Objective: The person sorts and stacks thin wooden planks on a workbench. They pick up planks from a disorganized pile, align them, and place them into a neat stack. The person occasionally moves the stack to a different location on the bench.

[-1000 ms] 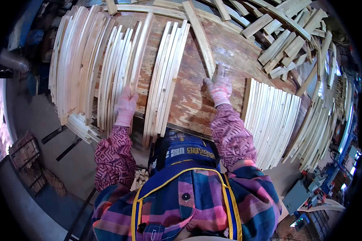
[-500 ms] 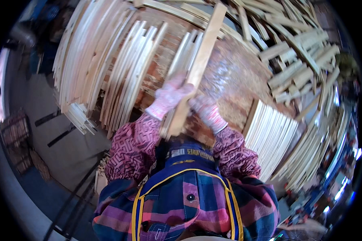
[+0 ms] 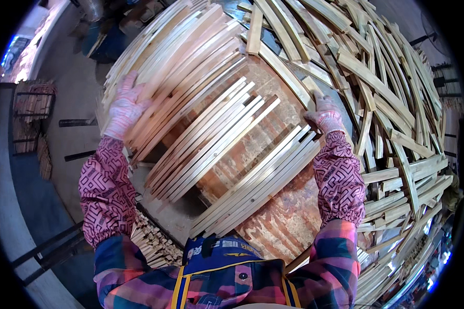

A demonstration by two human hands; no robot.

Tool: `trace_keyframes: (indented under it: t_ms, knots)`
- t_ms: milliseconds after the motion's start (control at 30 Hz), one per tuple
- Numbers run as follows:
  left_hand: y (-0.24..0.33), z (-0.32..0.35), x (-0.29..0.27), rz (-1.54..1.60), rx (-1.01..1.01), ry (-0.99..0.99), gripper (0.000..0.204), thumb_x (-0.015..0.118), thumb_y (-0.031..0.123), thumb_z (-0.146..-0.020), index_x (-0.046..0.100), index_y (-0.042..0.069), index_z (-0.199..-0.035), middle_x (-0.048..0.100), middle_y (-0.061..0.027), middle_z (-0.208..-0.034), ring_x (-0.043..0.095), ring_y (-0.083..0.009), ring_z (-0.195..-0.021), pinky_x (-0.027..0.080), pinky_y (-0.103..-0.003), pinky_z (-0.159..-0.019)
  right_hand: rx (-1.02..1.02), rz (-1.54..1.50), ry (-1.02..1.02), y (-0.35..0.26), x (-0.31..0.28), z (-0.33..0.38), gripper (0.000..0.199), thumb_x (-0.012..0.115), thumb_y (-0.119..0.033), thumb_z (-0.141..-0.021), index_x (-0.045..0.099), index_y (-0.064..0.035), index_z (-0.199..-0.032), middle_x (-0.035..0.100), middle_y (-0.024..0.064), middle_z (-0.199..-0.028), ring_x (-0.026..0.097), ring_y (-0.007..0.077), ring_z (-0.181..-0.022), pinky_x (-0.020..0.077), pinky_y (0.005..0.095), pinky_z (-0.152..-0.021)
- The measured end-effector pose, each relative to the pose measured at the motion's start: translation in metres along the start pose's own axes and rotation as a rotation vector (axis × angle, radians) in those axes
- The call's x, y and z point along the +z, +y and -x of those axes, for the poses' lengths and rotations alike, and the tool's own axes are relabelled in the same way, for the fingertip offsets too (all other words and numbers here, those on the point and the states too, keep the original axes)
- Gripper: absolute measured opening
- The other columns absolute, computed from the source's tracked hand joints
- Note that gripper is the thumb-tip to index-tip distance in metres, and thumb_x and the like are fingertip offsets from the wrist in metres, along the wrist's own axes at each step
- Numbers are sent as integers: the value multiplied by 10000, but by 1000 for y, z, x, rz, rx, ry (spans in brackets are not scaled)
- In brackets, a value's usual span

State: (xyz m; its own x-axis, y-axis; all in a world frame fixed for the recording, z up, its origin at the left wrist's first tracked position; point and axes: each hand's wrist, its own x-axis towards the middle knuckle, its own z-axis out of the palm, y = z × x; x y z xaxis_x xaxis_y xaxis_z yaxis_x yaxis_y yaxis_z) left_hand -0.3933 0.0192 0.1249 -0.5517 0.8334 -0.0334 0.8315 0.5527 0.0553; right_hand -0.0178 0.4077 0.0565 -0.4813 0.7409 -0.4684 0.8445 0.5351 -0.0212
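From my remote seat I see the gloved left hand [image 3: 125, 108] with fingers spread and thumb standing apart, laid against the outer left side of a broad row of wooden strips [image 3: 191, 62]. The gloved right hand [image 3: 327, 113] is at the far side of the table [image 3: 281, 226], by the near end of a long batten [image 3: 284, 72]; I can't tell whether its fingers grip the wood. Between my hands, a middle row of strips [image 3: 206, 141] lies slanted across the boards, its near ends overhanging the table's edge. A smaller group of strips [image 3: 258, 180] lies beside it, nearer the blue apron [image 3: 221, 253]. Loose wood pieces [image 3: 384, 110] heap beyond the right hand.
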Motion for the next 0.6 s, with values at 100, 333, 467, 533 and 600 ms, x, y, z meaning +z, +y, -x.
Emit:
trace_keyframes:
  t_ms: [100,333,467,533,600]
  knots:
    - [-1,-10,7,32,-61,-32,762,748,213,-783,417,180,-1469,280,-149,-1560,270,-364,-1424,242,-418,-1179,-145,-52,26,14,7,-12,701,711,-375,-766,474,-219,-1408,542,161,-1330,553,343,-1222,454,424,-1031]
    - [7,-19,23,-265,-66,-17,863,733,284,-792,283,261,-1528,342,-167,-1512,315,-402,-1384,259,-494,-1158,-135,-186,195,76,-1,26,484,583,-355,-857,604,-141,-1291,630,182,-1240,599,347,-1142,470,422,-993]
    - [81,8,31,-12,111,300,795,757,250,-770,392,233,-1476,424,-158,-1439,358,-384,-1353,310,-499,-1134,-146,-708,272,130,31,132,365,543,-324,-979,682,-26,-1138,714,136,-867,697,270,-797,561,370,-711]
    - [138,35,38,73,269,393,750,769,242,-761,452,216,-1440,445,-148,-1417,377,-372,-1338,329,-496,-1124,150,-1334,-144,132,36,197,390,546,-310,-996,654,31,-1150,656,97,-737,661,159,-659,546,282,-560]
    - [203,49,18,128,464,372,682,748,250,-779,492,196,-1408,428,-130,-1438,387,-358,-1328,326,-494,-1131,213,-1641,-307,109,45,240,347,545,-278,-1000,657,30,-1114,594,20,-651,568,90,-521,478,210,-422]
